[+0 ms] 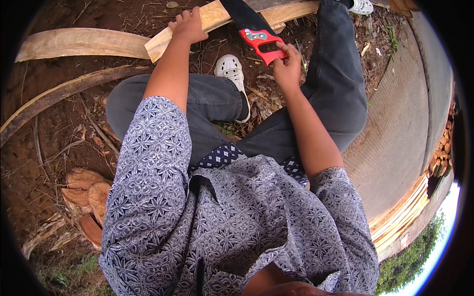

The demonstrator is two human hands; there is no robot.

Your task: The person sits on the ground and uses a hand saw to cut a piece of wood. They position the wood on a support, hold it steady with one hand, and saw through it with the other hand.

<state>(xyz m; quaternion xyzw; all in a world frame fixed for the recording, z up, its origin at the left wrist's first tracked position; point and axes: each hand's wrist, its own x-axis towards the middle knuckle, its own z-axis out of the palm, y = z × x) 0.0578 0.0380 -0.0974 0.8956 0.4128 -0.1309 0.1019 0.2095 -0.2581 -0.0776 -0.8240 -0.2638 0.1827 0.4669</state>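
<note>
My right hand [288, 68] is closed round the red handle of a hand saw [257, 37]. Its dark blade [243, 15] runs up and to the left, to the top edge of the view. The blade lies over or right beside a pale wooden beam [165, 42]; whether its teeth touch the wood cannot be made out. Over that beam, left of the saw, my left hand [188, 27] grips with its fingers bent across the top. The beam's near cut end points down and to the left.
A long pale plank [89, 43] and a curved bark-edged strip [74, 89] lie on brown soil at the left. Cut log ends [86, 190] sit at lower left. A ribbed grey sheet [395, 118] covers the right side, with stacked timber [405, 207] beyond. My white shoe [229, 69] stands below the beam.
</note>
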